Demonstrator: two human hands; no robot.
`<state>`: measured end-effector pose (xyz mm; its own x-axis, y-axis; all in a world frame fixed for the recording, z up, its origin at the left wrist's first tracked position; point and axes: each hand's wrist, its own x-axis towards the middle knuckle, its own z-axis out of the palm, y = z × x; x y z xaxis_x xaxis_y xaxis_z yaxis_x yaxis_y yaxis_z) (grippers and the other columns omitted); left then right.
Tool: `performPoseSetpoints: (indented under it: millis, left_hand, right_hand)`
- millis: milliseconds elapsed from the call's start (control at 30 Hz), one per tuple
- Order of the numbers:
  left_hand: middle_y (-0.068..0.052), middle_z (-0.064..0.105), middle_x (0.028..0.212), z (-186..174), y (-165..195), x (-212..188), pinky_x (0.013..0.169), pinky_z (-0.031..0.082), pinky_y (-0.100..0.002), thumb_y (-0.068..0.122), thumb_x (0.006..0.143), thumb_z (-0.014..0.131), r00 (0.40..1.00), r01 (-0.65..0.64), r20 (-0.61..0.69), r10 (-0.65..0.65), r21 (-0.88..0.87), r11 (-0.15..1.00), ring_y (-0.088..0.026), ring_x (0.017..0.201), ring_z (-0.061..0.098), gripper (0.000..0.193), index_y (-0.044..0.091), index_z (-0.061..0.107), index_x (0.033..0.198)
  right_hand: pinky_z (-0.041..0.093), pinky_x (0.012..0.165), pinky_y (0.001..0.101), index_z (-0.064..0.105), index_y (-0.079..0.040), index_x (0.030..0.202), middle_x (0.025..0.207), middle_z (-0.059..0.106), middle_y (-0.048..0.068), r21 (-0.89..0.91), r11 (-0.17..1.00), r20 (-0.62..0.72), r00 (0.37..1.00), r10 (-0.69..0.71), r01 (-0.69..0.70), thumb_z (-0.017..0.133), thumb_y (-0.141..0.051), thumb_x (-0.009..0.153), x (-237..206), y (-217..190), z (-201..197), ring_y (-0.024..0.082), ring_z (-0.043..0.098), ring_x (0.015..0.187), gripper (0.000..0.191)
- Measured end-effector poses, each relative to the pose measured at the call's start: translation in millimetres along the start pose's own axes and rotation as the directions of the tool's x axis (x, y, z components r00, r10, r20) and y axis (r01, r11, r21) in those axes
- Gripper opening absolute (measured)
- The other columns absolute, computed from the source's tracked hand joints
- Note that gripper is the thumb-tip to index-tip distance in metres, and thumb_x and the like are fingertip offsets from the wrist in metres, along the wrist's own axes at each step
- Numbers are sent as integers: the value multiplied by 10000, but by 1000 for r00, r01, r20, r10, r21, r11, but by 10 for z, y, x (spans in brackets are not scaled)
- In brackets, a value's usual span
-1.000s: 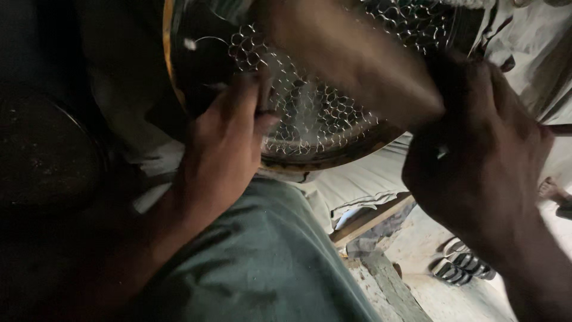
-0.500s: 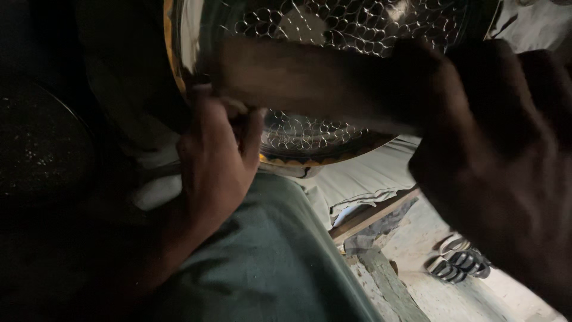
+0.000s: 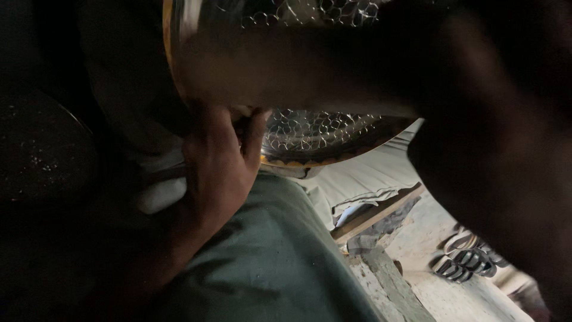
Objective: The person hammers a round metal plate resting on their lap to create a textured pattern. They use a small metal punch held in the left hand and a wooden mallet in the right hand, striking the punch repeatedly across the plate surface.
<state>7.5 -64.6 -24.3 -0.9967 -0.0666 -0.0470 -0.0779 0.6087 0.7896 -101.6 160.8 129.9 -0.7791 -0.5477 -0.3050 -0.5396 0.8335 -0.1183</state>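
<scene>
Below the hammered metal bowl point(image 3: 322, 134), grey-green cloth point(image 3: 268, 262) and dusty ground point(image 3: 429, 238)

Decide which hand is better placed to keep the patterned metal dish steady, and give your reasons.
Probably the left hand. It grips the rim of the metal dish over the knee, sharply seen. The right hand is a dark blur close to the camera, holding a wooden tool across the dish.

Your right hand point(image 3: 500, 149) was a dark blur, its grip unreadable; the blurred wooden handle point(image 3: 286, 71) hid your left hand's point(image 3: 217, 164) fingertips and much of the patterned metal bowl point(image 3: 322, 134).
</scene>
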Motion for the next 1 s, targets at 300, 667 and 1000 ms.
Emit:
performPoseSetpoints:
  millis: [300, 667, 1000]
  left_hand:
    - [-180, 704, 1108, -48, 24, 257, 783, 620, -372, 92, 1026, 747, 978, -138, 137, 156, -133, 982, -305, 1012, 741, 387, -33, 542, 1328]
    - [-189, 730, 986, -46, -20, 935, 545, 620, -298, 36, 1102, 542, 748, -406, 488, 449, -199, 892, -258, 779, 764, 349, 71, 465, 1440]
    - [-135, 683, 828, 32, 226, 1168, 440, 573, -268, 8, 937, 575, 486, -582, 713, 506, -168, 796, -207, 672, 718, 466, 91, 508, 1391]
  right_hand:
    - [543, 624, 316, 487, 55, 1398, 1123, 644, 231, 344, 920, 29, 982, 186, -185, 604, 174, 843, -185, 120, 94, 294, 691, 943, 579]
    - [423, 583, 320, 660, -74, 1375, 987, 732, 128, -354, 868, -112, 937, 331, -348, 674, 3, 948, -732, -33, 596, 228, 651, 717, 434]
    - [603, 1059, 387, 375, -101, 1466, 1250, 649, 78, 969, 198, -73, 602, 795, -145, 633, 37, 859, -1123, -384, 1129, 237, 680, 1206, 673]
